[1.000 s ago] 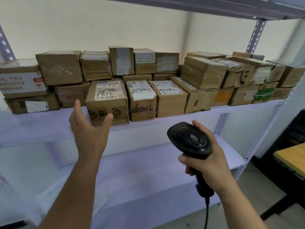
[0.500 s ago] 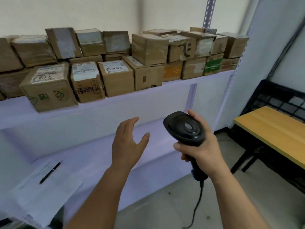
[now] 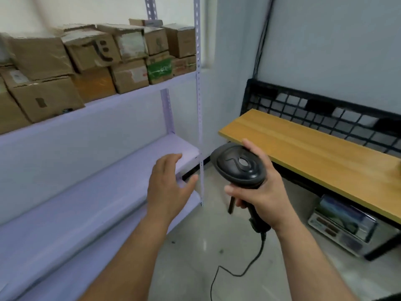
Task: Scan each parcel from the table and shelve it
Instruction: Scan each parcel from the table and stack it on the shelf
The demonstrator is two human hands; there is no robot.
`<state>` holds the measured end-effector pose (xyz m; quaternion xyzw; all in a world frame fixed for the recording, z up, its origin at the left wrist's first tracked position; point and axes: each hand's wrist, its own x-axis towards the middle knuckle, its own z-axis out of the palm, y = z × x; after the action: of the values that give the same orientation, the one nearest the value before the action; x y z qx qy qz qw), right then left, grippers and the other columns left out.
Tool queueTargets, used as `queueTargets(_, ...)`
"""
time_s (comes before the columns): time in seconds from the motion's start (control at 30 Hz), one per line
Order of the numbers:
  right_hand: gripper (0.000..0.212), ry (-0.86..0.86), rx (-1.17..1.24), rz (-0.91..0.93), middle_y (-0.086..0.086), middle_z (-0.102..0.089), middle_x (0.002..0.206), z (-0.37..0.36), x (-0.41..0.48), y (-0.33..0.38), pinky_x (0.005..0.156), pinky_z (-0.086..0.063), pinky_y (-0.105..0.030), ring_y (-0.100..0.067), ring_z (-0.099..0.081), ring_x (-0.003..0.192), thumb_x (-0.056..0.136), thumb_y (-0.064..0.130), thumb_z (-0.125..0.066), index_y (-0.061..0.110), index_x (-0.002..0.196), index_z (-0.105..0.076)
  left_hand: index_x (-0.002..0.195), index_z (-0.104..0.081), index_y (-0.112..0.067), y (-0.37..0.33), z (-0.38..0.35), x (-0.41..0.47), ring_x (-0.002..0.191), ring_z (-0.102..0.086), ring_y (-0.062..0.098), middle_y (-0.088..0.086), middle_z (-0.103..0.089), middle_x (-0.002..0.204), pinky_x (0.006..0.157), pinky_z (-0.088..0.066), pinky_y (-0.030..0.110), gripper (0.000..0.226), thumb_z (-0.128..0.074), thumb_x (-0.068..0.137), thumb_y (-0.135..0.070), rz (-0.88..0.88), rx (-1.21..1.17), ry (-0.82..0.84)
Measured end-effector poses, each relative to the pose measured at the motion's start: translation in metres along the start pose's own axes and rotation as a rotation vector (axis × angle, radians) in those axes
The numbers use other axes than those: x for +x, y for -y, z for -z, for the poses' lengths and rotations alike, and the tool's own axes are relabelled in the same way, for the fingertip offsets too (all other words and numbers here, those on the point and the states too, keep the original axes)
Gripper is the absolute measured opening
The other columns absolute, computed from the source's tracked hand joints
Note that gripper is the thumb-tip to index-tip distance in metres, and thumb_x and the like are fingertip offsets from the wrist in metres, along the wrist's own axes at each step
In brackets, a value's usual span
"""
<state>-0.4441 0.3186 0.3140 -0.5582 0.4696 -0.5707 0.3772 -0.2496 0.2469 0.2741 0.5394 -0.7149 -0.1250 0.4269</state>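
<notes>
Squarely at centre frame, the right hand [image 3: 261,198] grips a black handheld scanner [image 3: 237,168] by its handle, fingers curled round the stem and one finger raised along the side of the head, whose rounded back faces the camera. From my remote seat I can make out its cable [image 3: 249,265] trailing from the base of the handle down to the grey floor [image 3: 195,246] at lower centre. Just left of the scanner, the left hand [image 3: 168,187] hangs in the air with fingers relaxed and slightly spread, thumb out, holding nothing; behind it in the picture lies the front corner of a lavender shelf board. The parcels [image 3: 91,59], brown cardboard boxes, sit stacked two high on the upper board of the shelving unit [image 3: 104,127] at upper left, packed side by side up to the perforated upright. One carries green print and another a dark scrawl, though blur keeps me from reading any label. At right, a table [image 3: 314,148] with a yellow wooden top runs diagonally toward the lower right edge, backed by a black wire grid [image 3: 321,105] against the pale wall. Beneath the table, on the floor at lower right, sits a weighing scale [image 3: 342,224]
</notes>
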Motion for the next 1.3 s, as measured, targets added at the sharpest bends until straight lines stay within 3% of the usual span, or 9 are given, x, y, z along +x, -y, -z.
queueTargets(0.1,0.092,-0.05,-0.021,0.002,0.001,-0.065,0.112,0.041,-0.013,-0.001,0.046,-0.051,-0.029,-0.016,-0.059,0.054,0.069,-0.011,-0.08,0.046,0.131,-0.045,0.126,-0.054,-0.011,-0.03,-0.035,0.001,0.119,-0.044,0.018,0.005,-0.052,0.127,0.098,-0.041,0.036,0.059,-0.062,0.08,-0.046,-0.066,-0.036,0.039)
queueTargets(0.23,0.092,-0.148,-0.055,-0.001,0.008,-0.066,0.11,0.087,-0.03,-0.003,0.046,-0.052,-0.033,-0.021,-0.059,0.055,0.067,-0.007,-0.082,0.043,0.134,-0.045,0.128,-0.054,-0.011,-0.065,-0.076,-0.002,0.122,-0.042,0.016,0.005,-0.05,0.13,0.101,-0.037,0.032,0.07,-0.05,0.075,-0.057,-0.099,-0.101,0.121)
queueTargets(0.37,0.092,-0.245,-0.093,-0.034,0.018,-0.065,0.109,0.12,-0.044,-0.004,0.048,-0.054,-0.034,-0.02,-0.061,0.057,0.068,-0.007,-0.082,0.043,0.136,-0.044,0.13,-0.053,-0.012,-0.091,-0.105,-0.004,0.126,-0.043,0.021,0.007,-0.048,0.134,0.106,-0.037,0.036,0.07,-0.054,0.076,-0.056,-0.133,-0.141,0.213)
queueTargets(0.63,0.09,-0.457,-0.145,-0.084,0.014,-0.064,0.114,0.18,-0.064,-0.012,0.048,-0.052,-0.032,-0.024,-0.062,0.055,0.062,0.011,-0.086,0.051,0.133,-0.048,0.133,-0.051,-0.013,-0.133,-0.174,0.001,0.132,-0.039,0.02,0.005,-0.045,0.139,0.108,-0.033,0.035,0.06,-0.075,0.081,-0.03,-0.222,-0.2,0.352)
queueTargets(0.8,0.091,-0.581,-0.187,-0.104,0.011,-0.064,0.112,0.227,-0.057,-0.022,0.049,-0.053,-0.035,-0.027,-0.062,0.055,0.067,-0.002,-0.085,0.05,0.132,-0.048,0.139,-0.044,-0.02,-0.172,-0.229,0.016,0.137,-0.029,0.012,-0.003,-0.036,0.146,0.113,-0.03,0.037,0.064,-0.07,0.083,-0.038,-0.278,-0.252,0.479)
queueTargets(1.0,0.091,-0.651,-0.245,-0.145,0.0,-0.064,0.116,0.283,-0.023,-0.027,0.05,-0.054,-0.035,-0.025,-0.064,0.057,0.067,0.002,-0.086,0.053,0.131,-0.047,0.142,-0.04,-0.022,-0.214,-0.292,0.054,0.136,-0.028,0.01,-0.005,-0.035,0.147,0.112,-0.029,0.032,0.066,-0.067,0.085,-0.04,-0.362,-0.292,0.566)
queueTargets(1.13,0.095,-0.728,-0.31,-0.173,0.003,-0.064,0.119,0.315,0.004,-0.027,0.053,-0.057,-0.033,-0.022,-0.066,0.057,0.058,0.019,-0.092,0.05,0.134,-0.045,0.142,-0.039,-0.019,-0.233,-0.333,0.084,0.137,-0.027,0.011,-0.003,-0.035,0.147,0.11,-0.022,0.023,0.066,-0.066,0.086,-0.041,-0.436,-0.291,0.636)
queueTargets(1.3,0.09,-0.808,-0.353,-0.198,-0.005,-0.064,0.114,0.348,0.033,-0.033,0.049,-0.054,-0.036,-0.026,-0.061,0.05,0.07,-0.003,-0.083,0.042,0.138,-0.044,0.143,-0.037,-0.02,-0.251,-0.377,0.122,0.138,-0.028,0.013,-0.001,-0.034,0.148,0.114,-0.027,0.03,0.067,-0.065,0.086,-0.041,-0.494,-0.328,0.68)
